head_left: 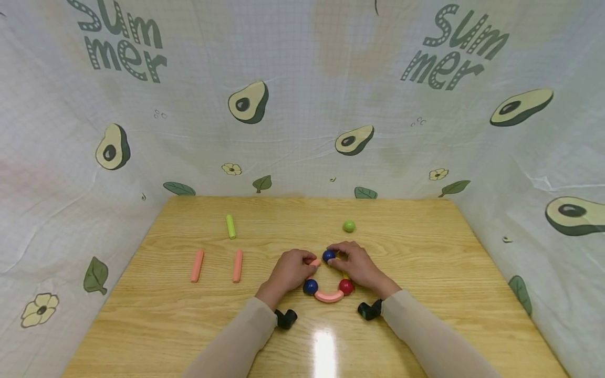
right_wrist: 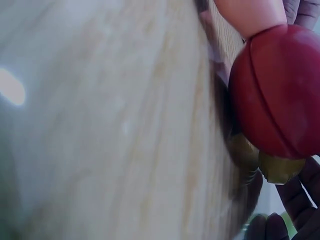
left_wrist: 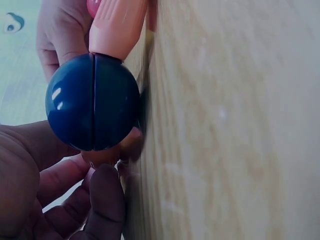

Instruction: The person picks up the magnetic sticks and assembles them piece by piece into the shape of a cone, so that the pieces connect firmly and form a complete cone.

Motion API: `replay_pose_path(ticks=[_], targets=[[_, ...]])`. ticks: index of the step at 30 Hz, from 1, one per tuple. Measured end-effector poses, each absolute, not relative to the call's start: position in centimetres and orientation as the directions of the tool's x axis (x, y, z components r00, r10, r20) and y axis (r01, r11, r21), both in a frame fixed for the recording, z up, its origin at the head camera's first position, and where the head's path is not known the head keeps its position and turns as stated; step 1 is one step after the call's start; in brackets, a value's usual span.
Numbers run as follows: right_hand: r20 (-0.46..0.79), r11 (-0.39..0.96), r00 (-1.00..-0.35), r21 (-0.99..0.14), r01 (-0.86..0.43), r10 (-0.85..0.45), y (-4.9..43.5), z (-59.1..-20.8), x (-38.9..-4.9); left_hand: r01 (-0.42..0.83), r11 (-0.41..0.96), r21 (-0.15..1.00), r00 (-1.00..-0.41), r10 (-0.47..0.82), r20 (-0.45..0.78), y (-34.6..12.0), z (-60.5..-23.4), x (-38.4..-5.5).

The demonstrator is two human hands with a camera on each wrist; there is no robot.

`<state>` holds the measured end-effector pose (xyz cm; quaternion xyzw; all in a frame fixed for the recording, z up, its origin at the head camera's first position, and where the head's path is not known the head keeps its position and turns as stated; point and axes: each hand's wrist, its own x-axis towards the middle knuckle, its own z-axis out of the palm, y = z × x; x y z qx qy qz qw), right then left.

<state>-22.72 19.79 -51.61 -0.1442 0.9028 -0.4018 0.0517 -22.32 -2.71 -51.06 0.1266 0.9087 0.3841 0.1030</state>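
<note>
My left hand [head_left: 289, 270] pinches a salmon-pink stick [head_left: 315, 262] at the far left of a partly joined ring of balls and sticks. Between the right hand's [head_left: 357, 266] thumb and fingers is a blue ball [head_left: 328, 255], with a yellow stick [head_left: 345, 275] running from under that hand to a red ball [head_left: 346, 286]. A curved salmon-pink stick [head_left: 329, 297] links the red ball to a second blue ball [head_left: 310, 287] nearer me. In the left wrist view, this blue ball [left_wrist: 92, 102] hides part of the left fingers' grip. The red ball [right_wrist: 280, 92] fills the right wrist view's side.
Two straight salmon-pink sticks [head_left: 197, 265] [head_left: 237, 266] lie on the wooden table [head_left: 406, 231] to the left. Behind them is a yellow-green stick [head_left: 230, 226]. A green ball [head_left: 348, 226] sits beyond my right hand. Printed cloth [head_left: 302, 157] surrounds the table's back and sides.
</note>
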Motion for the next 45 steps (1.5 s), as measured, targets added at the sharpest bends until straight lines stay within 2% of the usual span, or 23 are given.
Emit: replay_pose_path(ticks=[12, 18, 25, 32, 39, 45], targets=[[-0.001, 0.63, -0.949, -0.749, -0.207, -0.314, 20.0, -51.8, -22.4, 0.16, 0.663, 0.731, -0.944, 0.318, -0.082, -2.5, -51.0, -22.2], [-0.043, 0.603, -0.972, -0.79, -0.109, -0.233, 21.1, -51.1, -21.1, 0.158, 0.659, 0.735, -0.942, 0.324, -0.088, -2.3, -51.1, -22.1], [-0.066, 0.659, -0.987, -0.751, -0.05, -0.15, 22.1, -50.7, -19.7, 0.191, 0.689, 0.699, -0.937, 0.34, -0.079, -2.2, -50.9, -22.0], [-0.059, 0.683, -0.986, -0.728, -0.062, -0.154, 21.5, -51.0, -19.5, 0.204, 0.704, 0.68, -0.933, 0.35, -0.082, -2.2, -50.6, -22.1], [-0.047, 0.676, -0.985, -0.733, -0.079, -0.166, 21.7, -51.1, -19.3, 0.204, 0.671, 0.713, -0.93, 0.361, -0.074, -2.9, -50.8, -21.9], [-0.114, 0.646, -0.966, -0.761, -0.064, -0.23, 23.1, -50.4, -17.9, 0.202, 0.595, 0.778, -0.888, 0.447, -0.111, -4.5, -50.8, -20.8]])
